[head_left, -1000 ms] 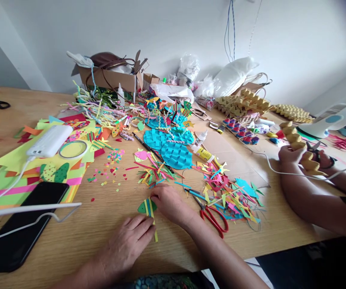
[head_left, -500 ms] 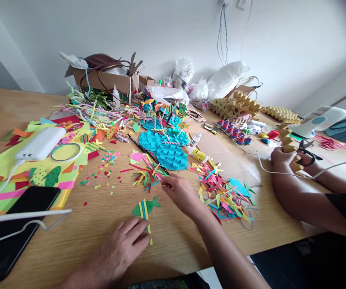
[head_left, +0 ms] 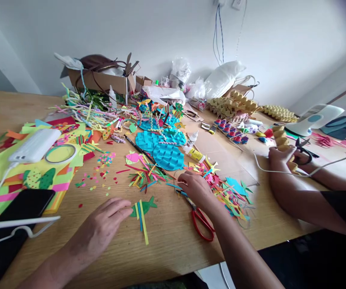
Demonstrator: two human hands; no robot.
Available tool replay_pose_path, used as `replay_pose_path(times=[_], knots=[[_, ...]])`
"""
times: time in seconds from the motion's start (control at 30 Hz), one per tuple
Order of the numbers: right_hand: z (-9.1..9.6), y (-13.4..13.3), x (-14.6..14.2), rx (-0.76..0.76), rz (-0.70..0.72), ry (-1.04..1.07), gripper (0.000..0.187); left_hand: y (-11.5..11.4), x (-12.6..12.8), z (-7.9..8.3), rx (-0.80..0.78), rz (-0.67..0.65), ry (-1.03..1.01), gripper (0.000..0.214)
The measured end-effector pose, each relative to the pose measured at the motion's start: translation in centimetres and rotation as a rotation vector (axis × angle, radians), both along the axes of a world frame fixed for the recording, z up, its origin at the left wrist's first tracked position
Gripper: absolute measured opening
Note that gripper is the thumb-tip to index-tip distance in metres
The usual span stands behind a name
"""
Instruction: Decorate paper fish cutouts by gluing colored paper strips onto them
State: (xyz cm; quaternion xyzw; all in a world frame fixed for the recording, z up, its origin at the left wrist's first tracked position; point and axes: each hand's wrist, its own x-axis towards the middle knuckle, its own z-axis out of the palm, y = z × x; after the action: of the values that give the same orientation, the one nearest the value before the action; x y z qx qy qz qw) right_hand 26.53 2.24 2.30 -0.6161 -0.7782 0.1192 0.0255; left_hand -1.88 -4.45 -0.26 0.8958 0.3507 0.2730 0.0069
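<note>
The green paper fish [head_left: 146, 207] lies in front of me, with yellow and blue paper strips [head_left: 142, 226] across its body, their long ends hanging past its lower edge. My left hand [head_left: 106, 218] has its fingers closed at the fish's head, covering it. My right hand [head_left: 197, 188] is curled beside the heap of cut strips, and a thin blue paper strip [head_left: 173, 186] shows at its fingertips. Below that hand, red-handled scissors [head_left: 202, 224] lie on the table, blades partly hidden by the hand.
Loose strips [head_left: 148, 170], a pencil [head_left: 145, 154] and blue card shapes [head_left: 168, 156] lie ahead. A glue bottle [head_left: 195, 154] stands near scraps [head_left: 229, 196]. Left are coloured papers [head_left: 61, 192], a phone [head_left: 19, 224] and a white power bank [head_left: 36, 145]. At right, another person's hands [head_left: 281, 154] hold egg-carton card and scissors.
My left hand has moved from the strip ends to the fish's head, uncovering the strips. My right hand has shifted right, and the scissors now show beneath it.
</note>
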Motion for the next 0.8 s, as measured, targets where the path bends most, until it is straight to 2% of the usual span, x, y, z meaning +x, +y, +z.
replay_pose_path(times=[0.13,0.23,0.33,0.5,0.63,0.8], knots=[[0.1,-1.3,-1.0,-0.006,0.090,0.041,0.012,0.1,-0.1,-1.1,0.010,0.005,0.047,0.044],[-0.1,-2.0,-1.1,0.007,0.081,0.050,0.011,0.2,-0.1,-1.8,-0.009,-0.006,0.071,0.044],[-0.1,-2.7,-0.7,0.018,0.035,0.061,0.012,0.3,0.1,-1.8,-0.019,-0.027,0.084,0.045],[0.0,-3.6,0.1,0.006,0.043,0.116,0.014,0.6,0.4,-1.7,-0.020,-0.050,0.091,0.044],[0.0,-2.5,0.9,-0.038,-0.074,-0.029,0.017,0.7,0.8,-2.2,-0.067,-0.049,0.060,0.048],[-0.5,-0.1,0.8,-0.089,-0.020,-0.074,0.015,0.5,1.4,-2.5,-0.124,-0.071,0.009,0.047]])
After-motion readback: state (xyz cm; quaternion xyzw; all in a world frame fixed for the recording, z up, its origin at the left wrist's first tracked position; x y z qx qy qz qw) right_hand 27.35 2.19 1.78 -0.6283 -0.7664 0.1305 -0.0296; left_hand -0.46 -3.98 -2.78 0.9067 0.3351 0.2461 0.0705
